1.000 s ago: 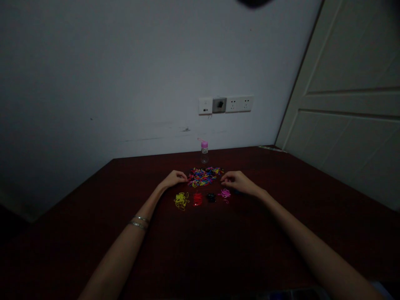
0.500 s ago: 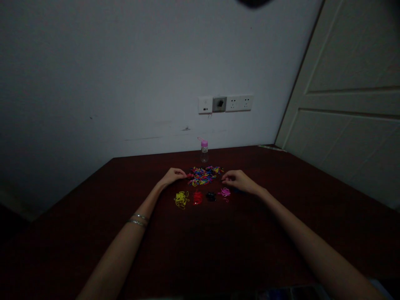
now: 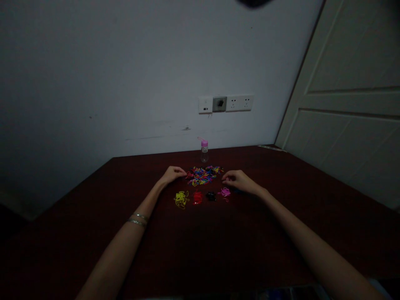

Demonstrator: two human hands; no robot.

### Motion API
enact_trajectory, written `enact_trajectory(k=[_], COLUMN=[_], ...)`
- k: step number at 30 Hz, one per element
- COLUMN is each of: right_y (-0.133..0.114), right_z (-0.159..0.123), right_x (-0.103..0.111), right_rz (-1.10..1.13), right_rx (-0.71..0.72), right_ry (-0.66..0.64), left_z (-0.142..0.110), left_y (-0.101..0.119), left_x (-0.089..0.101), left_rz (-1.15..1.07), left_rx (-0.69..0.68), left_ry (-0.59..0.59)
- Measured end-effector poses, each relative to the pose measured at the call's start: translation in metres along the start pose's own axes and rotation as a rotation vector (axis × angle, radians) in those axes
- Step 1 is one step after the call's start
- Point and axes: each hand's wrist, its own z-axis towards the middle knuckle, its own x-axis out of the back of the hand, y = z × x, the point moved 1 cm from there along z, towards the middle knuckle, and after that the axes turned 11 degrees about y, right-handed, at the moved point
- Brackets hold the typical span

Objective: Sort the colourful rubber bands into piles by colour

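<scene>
A mixed heap of small coloured rubber bands point(image 3: 203, 175) lies on the dark red table. At its left edge, my left hand point(image 3: 174, 174) is closed in a pinch, fingertips on a red rubber band point(image 3: 188, 175). My right hand point(image 3: 237, 180) rests by the heap's right side with thumb and fingers drawn together; what they hold, if anything, is too small and dark to name. Nearer to me sit separate little piles: yellow bands point(image 3: 181, 199), red bands point(image 3: 197, 197), black bands point(image 3: 211, 196) and pink bands point(image 3: 225, 192). Something blue shows partly under my right hand.
Behind the heap stands a small clear bottle point(image 3: 204, 156) with a pink cap and loop. The table point(image 3: 200, 246) meets a pale wall point(image 3: 140, 83) carrying sockets point(image 3: 239, 103). A panelled door point(image 3: 350, 104) is on the right.
My left hand has shifted very slightly up at the heap's left edge, and the red bands by its fingertips lie a little differently. My right hand stays almost still.
</scene>
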Motion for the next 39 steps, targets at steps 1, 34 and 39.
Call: enact_trajectory(k=[1,34,39], right_y=[0.000,-0.009,-0.008], right_z=[0.000,0.000,0.000], right_x=[0.000,0.005,0.004], right_rz=[-0.003,-0.036,-0.045], right_rx=[0.001,0.024,0.018], right_ry=[-0.003,-0.004,-0.013], left_z=[0.000,-0.029,-0.029], left_y=[0.005,0.062,0.061], left_x=[0.001,-0.022,-0.022], left_rz=[-0.004,0.159,0.162], left_rx=[-0.004,-0.149,-0.130], left_ry=[0.012,-0.789,-0.805])
